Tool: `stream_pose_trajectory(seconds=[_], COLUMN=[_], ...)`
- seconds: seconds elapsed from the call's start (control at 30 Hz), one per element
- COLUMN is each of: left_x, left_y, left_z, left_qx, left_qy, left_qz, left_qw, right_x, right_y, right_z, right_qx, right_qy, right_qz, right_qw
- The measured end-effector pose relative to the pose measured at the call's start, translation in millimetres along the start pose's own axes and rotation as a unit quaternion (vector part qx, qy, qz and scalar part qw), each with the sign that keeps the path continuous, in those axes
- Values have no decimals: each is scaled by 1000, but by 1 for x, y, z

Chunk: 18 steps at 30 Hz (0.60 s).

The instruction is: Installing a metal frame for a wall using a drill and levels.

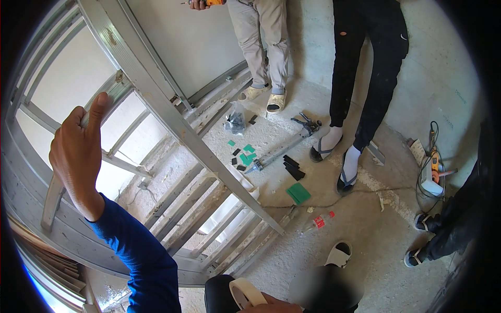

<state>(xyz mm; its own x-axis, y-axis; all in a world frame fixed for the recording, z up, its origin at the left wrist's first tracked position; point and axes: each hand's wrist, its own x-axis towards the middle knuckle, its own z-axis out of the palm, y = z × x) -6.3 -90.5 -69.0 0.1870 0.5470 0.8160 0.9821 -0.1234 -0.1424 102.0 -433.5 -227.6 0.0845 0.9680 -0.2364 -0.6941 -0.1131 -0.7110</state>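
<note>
My left hand (78,148) is closed around a rung of a grey metal stepladder (172,120), its thumb lying along the upper part. A blue sleeve covers that forearm. At the lower edge, my right hand (274,306) shows only in part, with its fingers against a roll of cream masking tape (245,293). The roll is beside my dark-clothed knee (218,292). The ladder leans across the left of the view, and more of its rungs (193,208) reach down to the floor.
On the concrete floor lie a caulking gun (284,148), green pads (298,193), black strips (293,167), a plastic bag (236,121) and a bottle with a red label (319,221). Several people stand around. A corded yellow tool (434,159) is by the right wall.
</note>
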Motion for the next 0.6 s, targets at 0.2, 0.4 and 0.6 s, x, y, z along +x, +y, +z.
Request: stream_pose_trajectory(seconds=[0.2,0.4,0.6], left_x=[0,0,-2], left_y=[-1,-1,-1], left_z=[1,3,4], left_qx=[-6,1,3], left_qy=[6,26,47], left_qz=[6,13,20], left_qw=[1000,1000,999], right_x=[1,4,2], right_y=[2,11,1], right_z=[-2,-3,-4], right_qx=[-3,40,-1], right_qy=[-4,-21,-21], right_qz=[12,-40,8], right_qw=[1000,998,1000])
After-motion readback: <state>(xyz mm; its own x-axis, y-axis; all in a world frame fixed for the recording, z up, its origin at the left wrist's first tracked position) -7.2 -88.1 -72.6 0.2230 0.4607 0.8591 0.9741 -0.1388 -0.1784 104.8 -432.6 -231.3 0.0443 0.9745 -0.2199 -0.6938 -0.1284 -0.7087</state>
